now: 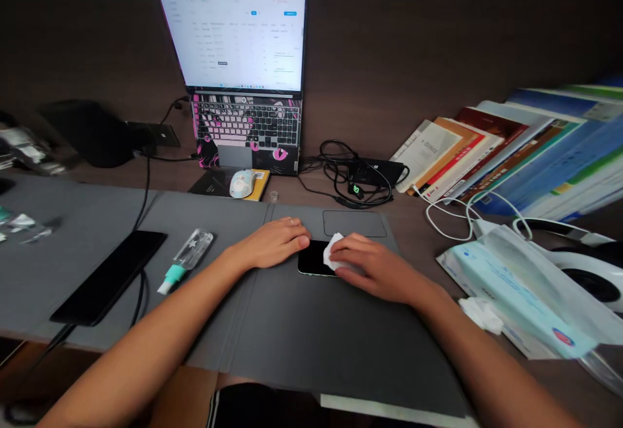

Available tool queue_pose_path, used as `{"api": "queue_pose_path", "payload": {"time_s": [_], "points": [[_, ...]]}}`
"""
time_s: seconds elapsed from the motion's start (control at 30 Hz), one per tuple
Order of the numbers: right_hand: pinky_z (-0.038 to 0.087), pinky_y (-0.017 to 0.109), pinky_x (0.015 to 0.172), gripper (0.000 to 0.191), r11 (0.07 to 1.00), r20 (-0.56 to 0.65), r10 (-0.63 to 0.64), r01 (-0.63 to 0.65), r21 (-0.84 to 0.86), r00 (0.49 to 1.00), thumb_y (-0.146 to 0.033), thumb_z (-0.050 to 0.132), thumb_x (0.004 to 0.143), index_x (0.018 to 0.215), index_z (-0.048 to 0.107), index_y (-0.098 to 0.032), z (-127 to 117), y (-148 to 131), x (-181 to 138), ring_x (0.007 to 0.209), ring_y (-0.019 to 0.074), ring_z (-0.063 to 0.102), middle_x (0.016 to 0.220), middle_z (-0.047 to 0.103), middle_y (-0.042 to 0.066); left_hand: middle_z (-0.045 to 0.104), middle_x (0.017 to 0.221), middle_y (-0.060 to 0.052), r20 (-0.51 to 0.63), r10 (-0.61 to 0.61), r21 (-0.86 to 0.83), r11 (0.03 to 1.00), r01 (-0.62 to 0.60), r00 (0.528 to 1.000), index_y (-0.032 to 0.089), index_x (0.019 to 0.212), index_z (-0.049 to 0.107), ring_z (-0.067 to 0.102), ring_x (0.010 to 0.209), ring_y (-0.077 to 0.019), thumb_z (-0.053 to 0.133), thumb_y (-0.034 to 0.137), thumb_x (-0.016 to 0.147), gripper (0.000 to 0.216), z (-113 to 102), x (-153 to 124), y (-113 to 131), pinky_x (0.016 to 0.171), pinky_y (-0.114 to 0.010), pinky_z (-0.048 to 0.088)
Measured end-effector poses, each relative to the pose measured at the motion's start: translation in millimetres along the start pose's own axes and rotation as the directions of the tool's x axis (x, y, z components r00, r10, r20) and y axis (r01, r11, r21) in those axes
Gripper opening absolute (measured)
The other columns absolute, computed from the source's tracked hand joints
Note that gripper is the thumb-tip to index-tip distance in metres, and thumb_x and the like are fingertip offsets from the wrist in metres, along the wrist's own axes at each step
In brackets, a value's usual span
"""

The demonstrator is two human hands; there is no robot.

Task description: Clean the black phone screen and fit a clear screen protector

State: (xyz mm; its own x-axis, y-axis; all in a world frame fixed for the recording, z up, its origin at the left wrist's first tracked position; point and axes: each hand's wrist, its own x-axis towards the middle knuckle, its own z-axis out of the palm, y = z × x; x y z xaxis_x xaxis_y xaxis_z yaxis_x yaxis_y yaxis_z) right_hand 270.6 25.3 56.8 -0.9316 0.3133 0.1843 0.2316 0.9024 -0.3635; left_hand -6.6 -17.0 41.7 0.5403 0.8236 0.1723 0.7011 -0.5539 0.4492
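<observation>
A dark-screened phone (311, 260) with a pale edge lies flat on the grey desk mat, partly covered by my hands. My left hand (273, 243) rests on the mat at the phone's upper left corner, fingers stretched out and the thumb touching its edge. Pinched in the fingers of my right hand (372, 264), a crumpled white tissue (333, 251) presses on the phone's screen. To the left are a clear spray bottle (193, 251) with a mint-green neck, lying on its side, and a larger black phone (111, 276) with a cable plugged in.
An open laptop (246, 126) stands at the back, with a mouse (242, 183) before it. Tangled black cables and a charger (374, 172) sit beside leaning books (487, 155). A tissue pack (520, 298), a crumpled tissue (481, 314) and white headphones (584, 262) are at the right.
</observation>
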Motion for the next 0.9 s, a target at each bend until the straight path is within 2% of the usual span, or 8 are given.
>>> {"api": "queue_pose_path", "payload": {"time_s": [0.07, 0.13, 0.3, 0.37, 0.53, 0.7, 0.8, 0.9], "points": [[0.042, 0.04, 0.105, 0.033, 0.999, 0.018, -0.03, 0.03, 0.022, 0.999, -0.036, 0.052, 0.103, 0.129, 0.062, -0.019, 3.8, -5.5, 2.9, 0.12, 0.0244, 0.055, 0.13, 0.063, 0.012, 0.064, 0.103, -0.012, 0.002, -0.009, 0.013, 1.0, 0.009, 1.0, 0.018, 0.108, 0.068, 0.058, 0.101, -0.0271, -0.003, 0.074, 0.097, 0.091, -0.3, 0.2, 1.1, 0.093, -0.043, 0.046], [0.043, 0.04, 0.104, 0.032, 0.999, 0.021, -0.032, 0.032, 0.04, 0.999, -0.037, 0.052, 0.103, 0.127, 0.063, -0.02, 3.9, -6.2, 3.8, 0.119, 0.024, 0.056, 0.129, 0.064, 0.011, 0.064, 0.103, -0.012, 0.003, -0.012, 0.015, 1.0, 0.012, 1.0, 0.017, 0.108, 0.068, 0.058, 0.101, -0.0272, -0.004, 0.074, 0.096, 0.092, -0.6, 0.2, 1.8, 0.093, -0.043, 0.046], [0.046, 0.034, 0.08, 0.035, 0.997, -0.011, 0.07, -0.071, -0.02, 0.997, -0.039, 0.046, 0.105, 0.086, 0.067, -0.019, -7.1, 9.6, -4.4, 0.083, 0.0195, 0.059, 0.086, 0.065, 0.006, 0.064, 0.105, -0.012, -0.001, -0.008, -0.009, 1.0, 0.008, 1.0, 0.018, 0.107, 0.067, 0.059, 0.102, -0.0266, -0.002, 0.074, 0.097, 0.09, -0.8, -0.3, 1.5, 0.093, -0.043, 0.046], [0.045, 0.034, 0.076, 0.037, 0.993, -0.03, 0.097, -0.099, -0.061, 0.995, -0.039, 0.046, 0.105, 0.082, 0.066, -0.019, -9.1, 13.6, -7.0, 0.079, 0.0194, 0.057, 0.08, 0.062, 0.005, 0.064, 0.105, -0.011, -0.002, -0.004, -0.01, 1.0, 0.004, 1.0, 0.018, 0.107, 0.067, 0.059, 0.102, -0.0266, -0.001, 0.073, 0.098, 0.088, -0.9, -0.4, 1.2, 0.093, -0.043, 0.046], [0.048, 0.039, 0.096, 0.03, 0.999, -0.026, 0.048, -0.049, -0.017, 0.998, -0.04, 0.047, 0.105, 0.114, 0.067, -0.02, 0.9, 4.4, -1.1, 0.106, 0.023, 0.06, 0.114, 0.068, 0.01, 0.065, 0.103, -0.012, -0.01, -0.011, -0.003, 1.0, 0.011, 1.0, 0.018, 0.107, 0.069, 0.059, 0.101, -0.0273, 0.0, 0.071, 0.099, 0.088, 0.4, 0.4, 1.2, 0.094, -0.045, 0.047], [0.038, 0.051, 0.117, 0.065, 0.999, 0.056, -0.032, 0.034, -0.037, 0.998, -0.057, 0.052, 0.1, 0.15, 0.046, -0.018, 18.2, -6.1, 8.5, 0.144, 0.03, 0.041, 0.155, 0.046, 0.017, 0.068, 0.106, -0.011, -0.045, -0.051, 0.011, 0.999, 0.052, 0.998, 0.018, 0.108, 0.069, 0.061, 0.105, -0.0269, 0.0, 0.066, 0.102, 0.084, 4.7, 2.0, -0.5, 0.098, -0.045, 0.046], [0.031, 0.051, 0.122, 0.078, 0.998, 0.092, -0.031, 0.037, -0.058, 0.995, -0.062, 0.054, 0.097, 0.157, 0.036, -0.016, 22.9, -6.2, 10.3, 0.152, 0.0305, 0.03, 0.163, 0.033, 0.018, 0.068, 0.111, -0.011, -0.051, -0.065, 0.005, 0.998, 0.066, 0.997, 0.019, 0.113, 0.067, 0.062, 0.107, -0.026, 0.001, 0.064, 0.104, 0.081, 6.7, 2.1, -1.2, 0.098, -0.043, 0.048], [0.033, 0.051, 0.122, 0.076, 0.997, 0.087, 0.016, -0.009, -0.082, 0.996, -0.06, 0.054, 0.098, 0.156, 0.038, -0.013, 20.4, -3.7, 8.6, 0.151, 0.0313, 0.032, 0.162, 0.036, 0.018, 0.067, 0.12, -0.013, -0.064, -0.094, -0.001, 0.996, 0.095, 0.993, 0.017, 0.125, 0.062, 0.061, 0.113, -0.0271, 0.002, 0.065, 0.104, 0.079, 7.9, 1.4, -0.2, 0.1, -0.044, 0.047]]}}
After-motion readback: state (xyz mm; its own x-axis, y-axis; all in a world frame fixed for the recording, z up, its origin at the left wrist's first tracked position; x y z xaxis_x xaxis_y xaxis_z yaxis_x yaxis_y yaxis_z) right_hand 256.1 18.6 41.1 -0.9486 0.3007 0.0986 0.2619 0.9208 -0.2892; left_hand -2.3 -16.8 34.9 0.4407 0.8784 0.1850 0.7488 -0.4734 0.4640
